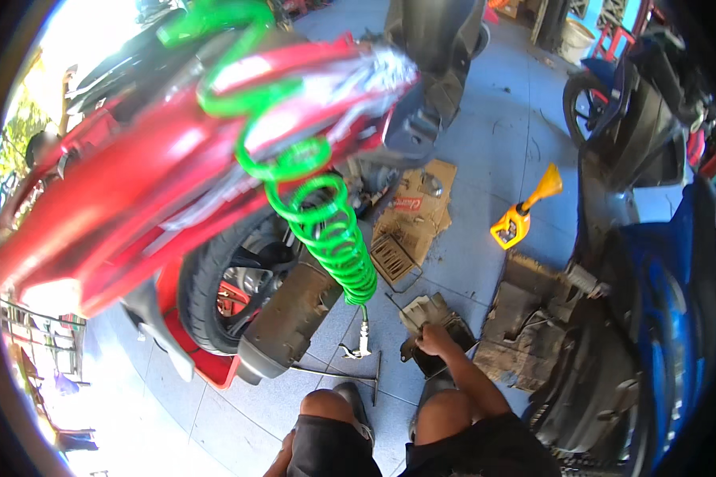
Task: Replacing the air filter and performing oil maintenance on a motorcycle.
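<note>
My right hand (435, 340) reaches down to an open black plastic box (431, 365) on the floor. Its fingers are closed at the box's inner side; what they grip, if anything, is hidden. A dirty greyish piece (423, 312) lies at the box's far side, and a thin dark rod (399, 308) slants across near it. My left hand (283, 456) is low beside my left knee, mostly cut off and shaded, with its fingers not readable. A green coiled air hose (338, 254) hangs in front of me, ending in a metal air-gun nozzle (363, 343).
A red motorcycle (167, 183) with its rear wheel (215, 278) and muffler (290, 330) fills the left. A blue scooter (660, 278) stands at right. Flattened cardboard (433, 187), a slotted tray (393, 258), a yellow funnel bottle (511, 229) and dirty cardboard (517, 318) lie on the tiles.
</note>
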Available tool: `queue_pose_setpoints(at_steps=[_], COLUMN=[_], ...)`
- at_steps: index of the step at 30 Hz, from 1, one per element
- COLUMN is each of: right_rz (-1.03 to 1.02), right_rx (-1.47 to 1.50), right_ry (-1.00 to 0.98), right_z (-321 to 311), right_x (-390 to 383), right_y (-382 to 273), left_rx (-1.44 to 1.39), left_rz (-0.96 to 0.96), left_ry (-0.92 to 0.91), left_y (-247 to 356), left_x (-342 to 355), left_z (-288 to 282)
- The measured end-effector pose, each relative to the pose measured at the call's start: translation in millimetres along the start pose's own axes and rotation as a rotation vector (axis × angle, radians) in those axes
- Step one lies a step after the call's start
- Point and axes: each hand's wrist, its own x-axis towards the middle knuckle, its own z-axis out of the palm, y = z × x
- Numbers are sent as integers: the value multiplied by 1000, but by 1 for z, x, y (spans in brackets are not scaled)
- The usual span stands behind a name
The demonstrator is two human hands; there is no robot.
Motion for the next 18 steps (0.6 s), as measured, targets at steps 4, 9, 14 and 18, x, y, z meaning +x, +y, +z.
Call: queue_pose_setpoints(at_steps=[4, 9, 14, 18], right_rz=[35, 259, 336, 444], right_rx=[-79, -131, -54, 149], right_ry=[-159, -356, -509, -645], right_z=[-24, -54, -111, -110], right_x=[-43, -110, -169, -182], right_y=[-33, -69, -165, -262], left_rx=[351, -167, -337, -463], left_rz=[-291, -196, -453, -558], left_ry=[-59, 206, 219, 264], left_y=[167, 269, 278, 284], left_x=[-103, -203, -303, -366], left_z=[-105, -163, -185, -190])
